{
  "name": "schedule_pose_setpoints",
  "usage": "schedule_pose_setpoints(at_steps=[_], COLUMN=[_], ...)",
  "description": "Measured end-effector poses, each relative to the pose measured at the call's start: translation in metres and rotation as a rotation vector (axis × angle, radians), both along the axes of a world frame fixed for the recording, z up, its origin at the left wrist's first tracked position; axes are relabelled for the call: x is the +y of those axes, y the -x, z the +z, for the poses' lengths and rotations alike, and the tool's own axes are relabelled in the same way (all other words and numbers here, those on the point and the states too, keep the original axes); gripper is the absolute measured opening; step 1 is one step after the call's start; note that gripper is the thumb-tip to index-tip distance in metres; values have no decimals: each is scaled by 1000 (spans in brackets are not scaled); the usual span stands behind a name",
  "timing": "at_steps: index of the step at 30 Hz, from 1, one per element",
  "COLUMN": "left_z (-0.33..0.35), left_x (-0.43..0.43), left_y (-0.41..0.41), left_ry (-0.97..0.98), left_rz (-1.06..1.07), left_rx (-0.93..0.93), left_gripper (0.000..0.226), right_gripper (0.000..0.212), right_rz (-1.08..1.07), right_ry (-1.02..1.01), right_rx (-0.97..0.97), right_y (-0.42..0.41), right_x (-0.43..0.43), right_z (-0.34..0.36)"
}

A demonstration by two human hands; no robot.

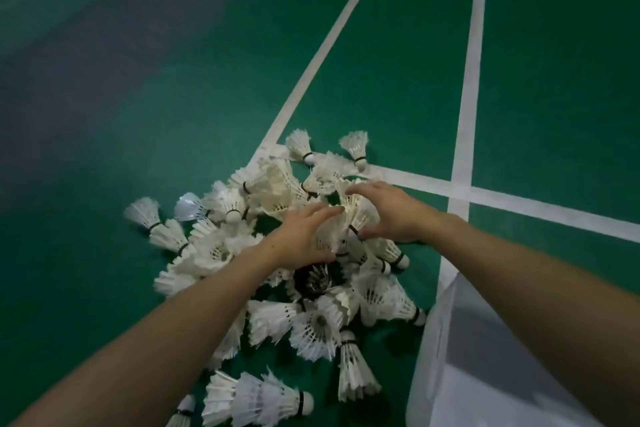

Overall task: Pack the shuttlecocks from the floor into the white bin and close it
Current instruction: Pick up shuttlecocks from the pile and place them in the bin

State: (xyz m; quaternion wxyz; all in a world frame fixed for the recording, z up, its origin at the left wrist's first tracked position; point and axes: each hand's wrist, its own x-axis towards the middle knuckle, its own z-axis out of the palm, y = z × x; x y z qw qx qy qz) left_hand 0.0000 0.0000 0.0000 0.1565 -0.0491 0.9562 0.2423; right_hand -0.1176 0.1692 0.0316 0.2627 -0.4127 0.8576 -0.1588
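Roughly counted, well over twenty white feather shuttlecocks (277,319) lie in one tangled heap on the green court floor (554,80), too overlapped for an exact number. One dark, blackish shuttlecock-shaped thing (313,279) sits in the middle of the heap, below the hands. A few stragglers lie at the edges: two at the far side by the line crossing, two at the left and three nearest the camera.

Two bare hands are in the heap. The left hand (304,236) has its fingers and thumb spread round one side of a small bunch of shuttlecocks at the top of the pile. The right hand (391,211) curves over the other side, thumb low against a cork head. The bunch is clasped between them, and it is not clear whether it has left the pile.

Three white painted lines (471,80) mark the floor, two running away and one crossing them just beyond the heap.

One white plastic bin (436,340) stands at the lower right, just beside the heap. The right forearm crosses over it. What shows of its inside is pale and grey, and whether any shuttlecocks lie in it cannot be told.
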Motion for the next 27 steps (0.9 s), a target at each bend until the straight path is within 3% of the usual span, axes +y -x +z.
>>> schedule_pose_setpoints(at_steps=[11, 20, 27], left_z=[0, 33, 107], left_x=[-26, -14, -2], left_y=[28, 15, 15], left_ry=[-75, -72, 60], left_rz=[-92, -7, -8], left_rx=[-106, 15, 166], left_gripper=[59, 55, 29], right_gripper=[56, 45, 40], right_rz=[-29, -102, -287], right_ry=[-39, 40, 294], right_rx=[60, 83, 150], right_y=[4, 3, -1], right_x=[0, 28, 51], right_z=[-7, 39, 116])
